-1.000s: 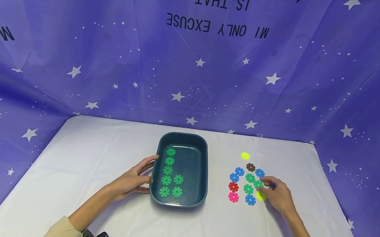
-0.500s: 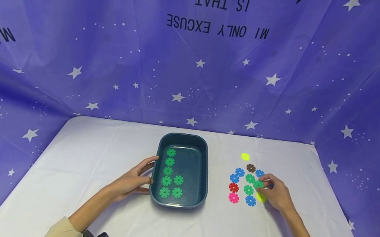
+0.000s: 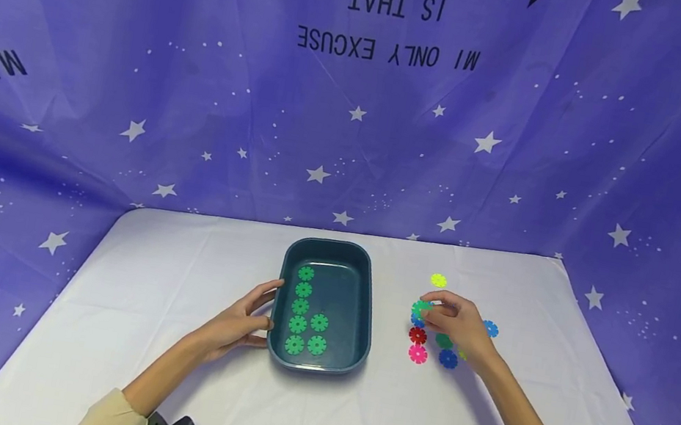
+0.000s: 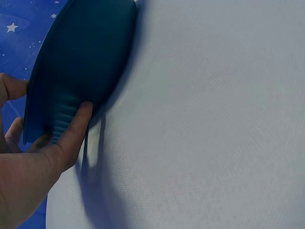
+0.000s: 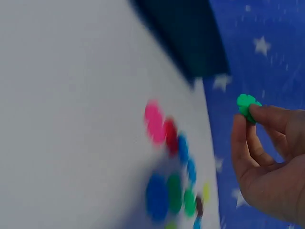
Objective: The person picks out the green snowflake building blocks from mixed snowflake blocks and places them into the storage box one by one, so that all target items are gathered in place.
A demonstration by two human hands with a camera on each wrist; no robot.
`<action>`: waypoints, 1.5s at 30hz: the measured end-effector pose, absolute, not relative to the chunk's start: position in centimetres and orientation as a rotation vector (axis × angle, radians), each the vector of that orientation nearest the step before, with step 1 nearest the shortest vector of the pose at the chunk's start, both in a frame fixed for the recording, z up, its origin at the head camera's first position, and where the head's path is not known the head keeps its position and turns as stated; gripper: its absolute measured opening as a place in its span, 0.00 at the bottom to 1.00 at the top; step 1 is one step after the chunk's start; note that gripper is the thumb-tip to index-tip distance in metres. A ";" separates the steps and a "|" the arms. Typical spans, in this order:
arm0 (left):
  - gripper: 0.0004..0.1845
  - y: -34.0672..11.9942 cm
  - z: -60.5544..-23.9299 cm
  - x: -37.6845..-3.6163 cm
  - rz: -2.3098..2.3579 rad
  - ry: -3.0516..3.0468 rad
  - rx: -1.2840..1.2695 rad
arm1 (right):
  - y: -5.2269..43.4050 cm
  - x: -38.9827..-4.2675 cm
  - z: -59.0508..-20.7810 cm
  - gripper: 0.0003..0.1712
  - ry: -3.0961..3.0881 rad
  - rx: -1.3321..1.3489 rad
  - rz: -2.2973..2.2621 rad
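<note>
White cloth covered the table (image 3: 178, 306) in front of you, and at its left your left hand (image 3: 239, 323) rested against the near left wall of the dark teal tray (image 3: 366, 306); in the left wrist view your thumb (image 4: 76, 129) pressed its ribbed side while the other fingers curved round the rim. Seven green discs (image 3: 301, 307) already lay flat inside the tray, five in a column along the left and two beside the lower end. To the right, well apart from the tray, the loose pile (image 3: 420, 344) held red, pink and blue pieces, at least one more green one under your wrist, a yellow one at the far end and a blue one off to the right. So, by my reading, most of the green pieces were sorted and a couple were left. Your right hand (image 3: 459, 324) hovered over that pile, raised off the cloth, with a green disc (image 5: 248, 106) pinched between thumb and fingertips, clear of the table and not yet over the tray.
</note>
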State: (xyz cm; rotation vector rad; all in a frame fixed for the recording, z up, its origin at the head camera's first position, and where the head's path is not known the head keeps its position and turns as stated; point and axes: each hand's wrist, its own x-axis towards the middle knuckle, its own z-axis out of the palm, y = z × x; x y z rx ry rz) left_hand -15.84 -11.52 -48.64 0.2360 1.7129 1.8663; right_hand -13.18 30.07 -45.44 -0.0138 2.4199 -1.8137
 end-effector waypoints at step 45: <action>0.46 -11.5 -48.4 -15.9 1.865 1.703 0.235 | 12.0 -17.8 -47.5 0.16 2.723 -0.083 -1.375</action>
